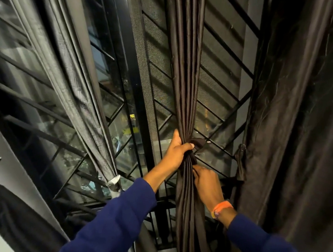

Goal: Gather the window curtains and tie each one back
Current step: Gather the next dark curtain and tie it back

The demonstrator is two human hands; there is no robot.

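Observation:
A dark brown curtain [185, 73] hangs gathered into a narrow bundle in the middle of the window. My left hand [177, 152] grips the bundle at its waist, fingers wrapped around the folds. A dark tie-back strip [198, 143] loops out to the right of that grip. Just below, my right hand [207, 185] pinches the strip's hanging end against the bundle. To the left, a grey curtain [74, 90] is gathered and bound by a pale tie [114, 184]. At the right a wide dark curtain [295, 123] hangs loose.
Behind the curtains is a window with a black diagonal metal grille [221, 108] and a dark mesh screen panel [155, 66]. Another tied dark curtain [4, 202] hangs at the far left against a pale wall. A small fabric tab [241, 159] dangles from the right curtain's edge.

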